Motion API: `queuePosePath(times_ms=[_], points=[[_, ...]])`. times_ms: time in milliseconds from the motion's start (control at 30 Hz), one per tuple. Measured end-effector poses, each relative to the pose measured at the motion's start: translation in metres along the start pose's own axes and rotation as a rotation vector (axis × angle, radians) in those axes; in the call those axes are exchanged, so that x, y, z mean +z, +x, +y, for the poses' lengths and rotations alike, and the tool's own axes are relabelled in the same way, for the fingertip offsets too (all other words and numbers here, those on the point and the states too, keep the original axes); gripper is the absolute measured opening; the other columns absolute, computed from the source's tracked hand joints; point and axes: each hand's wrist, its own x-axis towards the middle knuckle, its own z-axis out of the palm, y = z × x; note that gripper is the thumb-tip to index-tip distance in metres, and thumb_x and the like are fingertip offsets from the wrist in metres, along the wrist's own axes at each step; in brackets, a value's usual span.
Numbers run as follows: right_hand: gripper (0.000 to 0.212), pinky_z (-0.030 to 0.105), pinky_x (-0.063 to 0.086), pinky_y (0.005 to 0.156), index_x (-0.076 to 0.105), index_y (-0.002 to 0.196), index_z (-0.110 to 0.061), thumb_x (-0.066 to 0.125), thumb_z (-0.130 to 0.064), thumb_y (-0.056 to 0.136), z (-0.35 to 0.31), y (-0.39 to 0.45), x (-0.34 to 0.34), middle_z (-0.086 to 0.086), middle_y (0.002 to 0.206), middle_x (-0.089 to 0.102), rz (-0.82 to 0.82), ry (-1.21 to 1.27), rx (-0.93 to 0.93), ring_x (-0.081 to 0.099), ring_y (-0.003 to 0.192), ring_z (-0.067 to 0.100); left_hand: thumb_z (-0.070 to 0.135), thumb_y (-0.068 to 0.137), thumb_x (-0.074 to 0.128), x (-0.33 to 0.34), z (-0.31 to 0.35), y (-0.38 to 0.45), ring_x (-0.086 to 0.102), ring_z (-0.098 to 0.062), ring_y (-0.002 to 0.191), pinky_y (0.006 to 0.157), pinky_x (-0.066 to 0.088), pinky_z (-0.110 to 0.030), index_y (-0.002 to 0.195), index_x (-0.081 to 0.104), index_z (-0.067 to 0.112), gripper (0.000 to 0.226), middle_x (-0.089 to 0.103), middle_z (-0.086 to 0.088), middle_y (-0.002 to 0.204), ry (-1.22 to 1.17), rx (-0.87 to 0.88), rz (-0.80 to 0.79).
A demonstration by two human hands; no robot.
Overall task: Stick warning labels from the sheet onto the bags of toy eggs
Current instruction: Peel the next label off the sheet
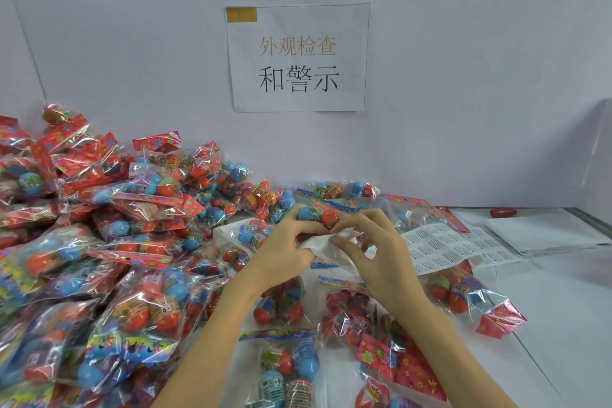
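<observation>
Two bare forearms come up from the lower edge of the view, ending in the left hand (284, 252) and the right hand (381, 258). No sleeve, glove, watch, ring or bracelet shows on either; both arms are uncovered as far down as the view reaches. The fingers are slim, and the nails appear short and unpainted.

Both hands (281, 250) (374, 252) together, fingers (346, 243) pinching.

bag heap (82, 242) left, bare table (563, 308) right
</observation>
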Motion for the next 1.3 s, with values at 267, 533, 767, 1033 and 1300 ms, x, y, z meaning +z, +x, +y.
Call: queuePosePath(times_ms=[267, 533, 767, 1033, 1300], points=[[0.030, 0.015, 0.050, 0.079, 0.067, 0.117, -0.032, 0.077, -0.015, 0.095, -0.002, 0.000, 0.001, -0.019, 0.113, 0.065, 0.025, 0.050, 0.031, 0.063, 0.107, 0.006, 0.002, 0.094, 0.072, 0.005, -0.003, 0.003, 0.057, -0.003, 0.104, 0.087, 0.045, -0.008, 0.111, 0.081, 0.012, 0.022, 0.055, -0.001, 0.116, 0.062, -0.041, 0.072], [0.035, 0.018, 0.052, 0.084, 0.064, 0.117, -0.036, 0.072, -0.009, 0.097, -0.004, 0.001, 0.000, -0.020, 0.115, 0.068, 0.022, 0.146, 0.081, 0.065, 0.111, 0.008, 0.001, 0.094, 0.070, 0.005, -0.005, 0.004, 0.059, -0.011, 0.105, 0.085, 0.046, -0.007, 0.109, 0.080, 0.014, 0.022, 0.057, -0.004, 0.117, 0.042, -0.064, 0.088], [0.019, 0.019, 0.051, 0.085, 0.070, 0.096, -0.031, 0.073, -0.012, 0.096, -0.005, 0.002, -0.002, -0.018, 0.111, 0.066, 0.014, 0.102, 0.079, 0.064, 0.110, 0.009, 0.007, 0.096, 0.071, 0.005, -0.009, 0.004, 0.046, 0.028, 0.094, 0.081, 0.036, 0.003, 0.106, 0.081, 0.019, 0.019, 0.061, -0.006, 0.120, 0.061, -0.054, 0.126], [0.015, 0.019, 0.053, 0.089, 0.073, 0.097, -0.025, 0.073, -0.009, 0.097, -0.008, 0.005, -0.009, -0.016, 0.119, 0.071, 0.160, 0.195, 0.118, 0.068, 0.111, 0.011, 0.017, 0.088, 0.081, 0.005, -0.014, 0.007, 0.054, -0.011, 0.099, 0.090, 0.048, -0.015, 0.114, 0.077, 0.030, 0.030, 0.049, 0.003, 0.121, 0.175, -0.153, 0.410], [0.010, 0.032, 0.062, 0.077, 0.076, 0.098, -0.011, 0.074, -0.016, 0.089, -0.008, 0.013, -0.027, 0.007, 0.089, 0.071, 0.089, 1.121, 0.584, 0.069, 0.081, 0.018, 0.002, 0.084, 0.072, -0.032, -0.010, -0.006, 0.036, 0.000, 0.148, 0.103, 0.047, -0.017, 0.149, 0.053, 0.046, 0.080, 0.041, 0.019, 0.161, -0.434, -0.158, -0.345]])
